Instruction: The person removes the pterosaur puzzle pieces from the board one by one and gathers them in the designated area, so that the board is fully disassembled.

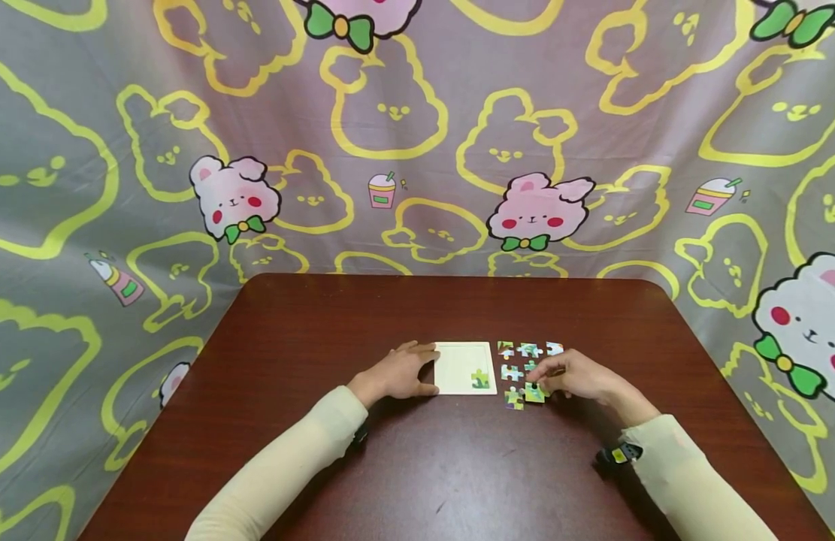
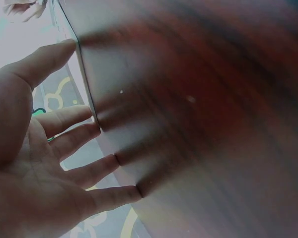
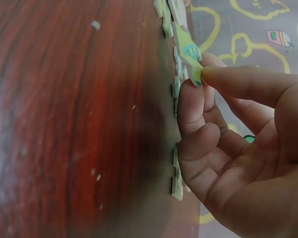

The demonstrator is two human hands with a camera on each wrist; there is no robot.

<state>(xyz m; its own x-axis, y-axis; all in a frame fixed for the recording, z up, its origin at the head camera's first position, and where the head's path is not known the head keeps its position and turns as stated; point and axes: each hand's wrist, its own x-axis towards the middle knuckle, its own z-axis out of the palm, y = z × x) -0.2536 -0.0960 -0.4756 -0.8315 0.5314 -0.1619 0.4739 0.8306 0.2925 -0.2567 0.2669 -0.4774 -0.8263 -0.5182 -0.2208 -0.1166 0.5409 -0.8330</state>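
A pale square puzzle board lies on the table, with one green jigsaw piece in its lower right corner. My left hand touches the board's left edge with thumb and fingertips. In the left wrist view its fingers are spread and fairly straight, the tips on the table. To the right of the board, my right hand pinches a yellow-green puzzle piece between thumb and fingertip. That piece is tilted up in the right wrist view, among loose pieces; some are partly hidden behind the hand.
Several colourful pieces lie in loose rows right of the board, such as one at the back and one at the front. The dark brown table meets a grey curtain with cartoon bears and rabbits behind it.
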